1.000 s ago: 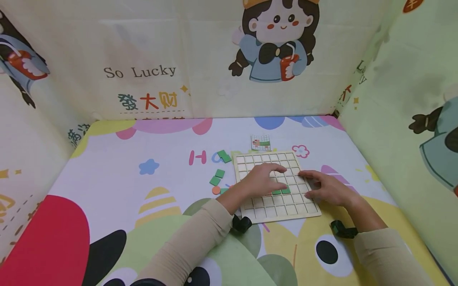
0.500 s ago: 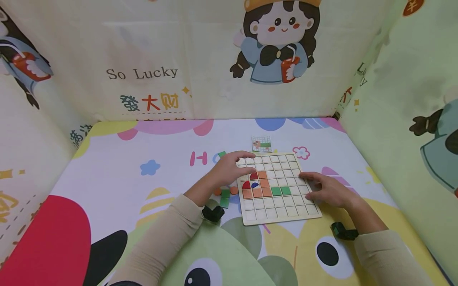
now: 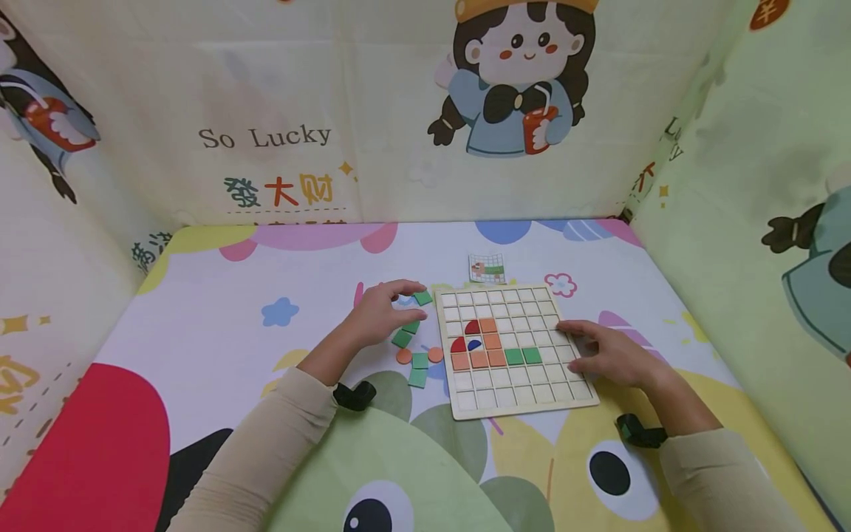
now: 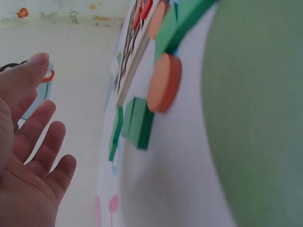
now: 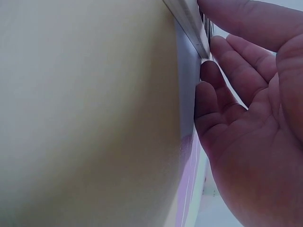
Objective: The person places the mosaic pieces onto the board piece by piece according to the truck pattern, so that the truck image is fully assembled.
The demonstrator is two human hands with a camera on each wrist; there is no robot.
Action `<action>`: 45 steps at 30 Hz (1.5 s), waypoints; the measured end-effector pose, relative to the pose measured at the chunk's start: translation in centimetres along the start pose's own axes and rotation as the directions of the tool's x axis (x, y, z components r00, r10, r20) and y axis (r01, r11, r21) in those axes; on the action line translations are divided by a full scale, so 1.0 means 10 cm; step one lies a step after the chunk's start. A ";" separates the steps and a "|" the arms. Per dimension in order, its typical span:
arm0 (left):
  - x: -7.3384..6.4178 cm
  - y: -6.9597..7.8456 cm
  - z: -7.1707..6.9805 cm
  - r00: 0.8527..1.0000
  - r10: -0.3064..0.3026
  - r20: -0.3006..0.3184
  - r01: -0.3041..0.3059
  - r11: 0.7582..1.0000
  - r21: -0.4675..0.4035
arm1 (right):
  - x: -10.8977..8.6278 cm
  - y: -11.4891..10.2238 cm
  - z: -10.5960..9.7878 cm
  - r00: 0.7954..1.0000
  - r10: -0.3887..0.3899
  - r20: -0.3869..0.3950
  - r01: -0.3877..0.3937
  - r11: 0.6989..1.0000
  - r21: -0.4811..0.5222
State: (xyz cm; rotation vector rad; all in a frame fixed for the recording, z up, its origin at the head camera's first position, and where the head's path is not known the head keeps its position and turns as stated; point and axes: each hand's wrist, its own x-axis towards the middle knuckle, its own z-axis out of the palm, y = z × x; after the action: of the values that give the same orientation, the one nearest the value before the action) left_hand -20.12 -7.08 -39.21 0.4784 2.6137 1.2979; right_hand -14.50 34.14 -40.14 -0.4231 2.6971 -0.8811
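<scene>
A pale wooden grid board (image 3: 525,397) lies on the table, bearing orange squares (image 3: 479,359), red rounded pieces (image 3: 458,345), a white-and-blue piece (image 3: 474,344) and two green squares (image 3: 532,355). My left hand (image 3: 372,316) hovers by the loose green square tiles (image 3: 402,338) left of the board. Its thumb and fingers are spread apart and hold nothing in the left wrist view, where a green tile (image 4: 142,124) stands out below. My right hand (image 3: 612,356) rests at the board's right edge, thumb and forefinger touching it at separate spots.
Two round orange pieces (image 3: 403,356) lie with more green tiles (image 3: 417,378) beside the board's left edge. Behind the board sits a small picture card (image 3: 487,269) with a gridded coloured pattern. Printed cloth walls (image 3: 385,111) enclose the table's back and sides.
My left hand has moved left from over the board to the loose green tiles, uncovering the coloured pieces on the grid. The right hand stays at the board's edge.
</scene>
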 end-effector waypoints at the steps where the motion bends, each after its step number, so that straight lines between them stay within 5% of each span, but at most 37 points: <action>1: -0.01 -0.03 -0.02 1.000 -0.002 0.005 0.002 1.000 0.000 | 0.00 0.00 0.00 1.000 -0.001 0.001 0.001 1.000 -0.003; 16: 0.00 -0.23 0.00 0.999 -0.014 0.053 0.012 0.999 0.041 | 0.00 0.04 0.00 1.000 0.004 0.001 -0.004 1.000 0.007; 32: 0.03 -0.27 0.05 0.988 -0.095 0.123 0.086 0.994 0.074 | 0.00 0.02 -0.01 1.000 0.016 -0.004 -0.016 1.000 0.008; 45: 0.03 -0.29 0.05 0.991 -0.098 0.096 0.088 0.991 0.102 | -0.01 0.03 0.00 1.000 0.016 -0.002 -0.016 1.000 0.010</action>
State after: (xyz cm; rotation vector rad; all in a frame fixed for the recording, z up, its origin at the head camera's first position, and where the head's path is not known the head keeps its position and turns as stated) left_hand -20.87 -8.23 -41.81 0.4200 2.5912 1.0934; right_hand -14.49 34.37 -40.29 -0.3973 2.6931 -0.8913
